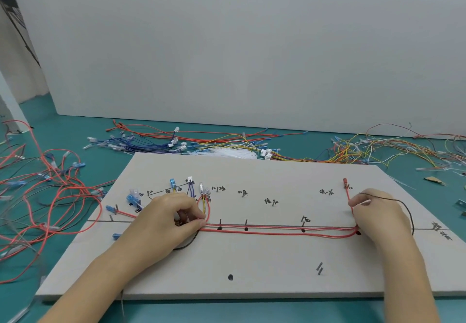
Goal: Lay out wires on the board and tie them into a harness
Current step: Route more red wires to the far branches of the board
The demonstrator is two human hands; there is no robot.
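Note:
A grey board [252, 267] with pins and hand-written marks lies in front of me. Red wires [274, 230] run along its horizontal line between my hands. My left hand [174, 219] pinches the red wires at their left bend, beside a yellow wire loop [204, 204]. My right hand [378, 215] presses the red wires at the right bend and holds a thin dark brown wire [401, 203] that arcs over it. A red wire rises from this hand to a red terminal [345, 181]. Blue connectors [131, 198] sit at the board's left.
Loose red and black wires [50, 196] pile up on the teal table at the left. Blue wires [141, 143], white cable ties [232, 153] and yellow-orange wires [378, 148] lie behind the board. A white wall panel stands at the back.

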